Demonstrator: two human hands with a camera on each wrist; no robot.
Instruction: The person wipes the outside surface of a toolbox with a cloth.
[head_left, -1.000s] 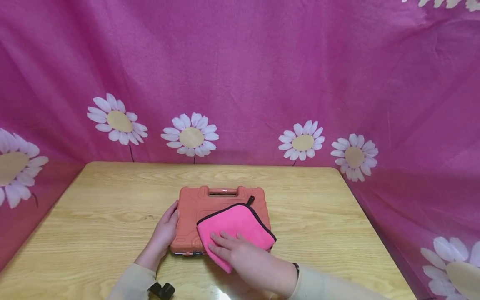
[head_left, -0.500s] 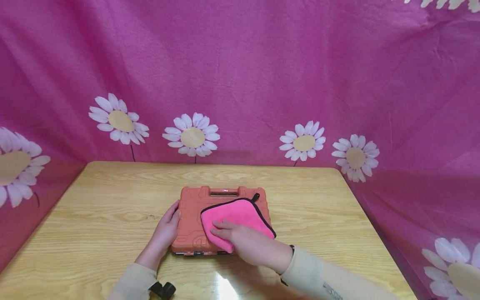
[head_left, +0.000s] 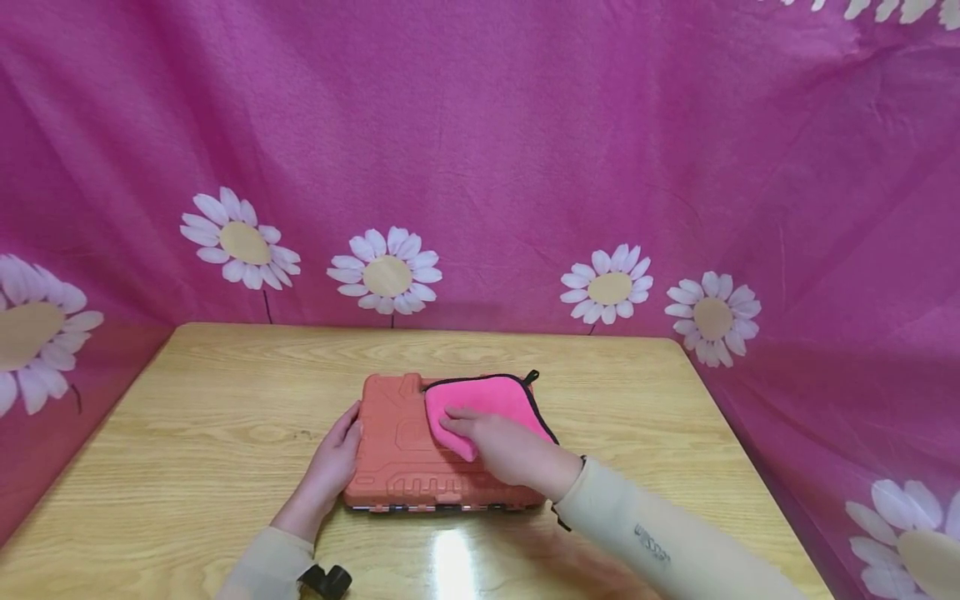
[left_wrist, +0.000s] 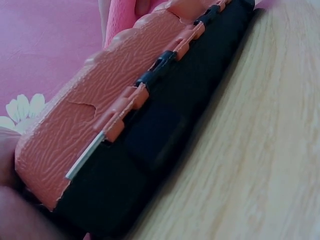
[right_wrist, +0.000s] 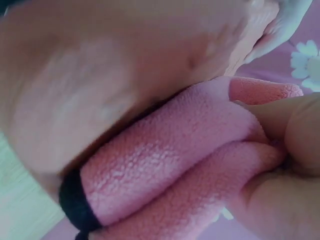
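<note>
A flat orange-red plastic case [head_left: 405,467] with a dark lower half lies on the wooden table, hinges facing me. My left hand [head_left: 330,458] rests against its left side, fingers along the edge. In the left wrist view, the hinged side of the case [left_wrist: 145,95] fills the middle, and fingers [left_wrist: 22,215] touch its end. A folded pink cloth [head_left: 487,396] with black trim and a loop covers the upper right of the lid. My right hand [head_left: 517,450] pinches this cloth between thumb and fingers; the right wrist view shows the fluffy cloth [right_wrist: 170,145] bunched in the grip.
The wooden table [head_left: 225,417] extends around the case on every side. Behind and beside it hangs a magenta curtain [head_left: 480,150] printed with white daisies. A small black device [head_left: 326,581] is strapped at the left wrist.
My right hand has slid the pink cloth up and to the right over the lid, uncovering the lower part and the hinges. The left hand and the case have stayed in place.
</note>
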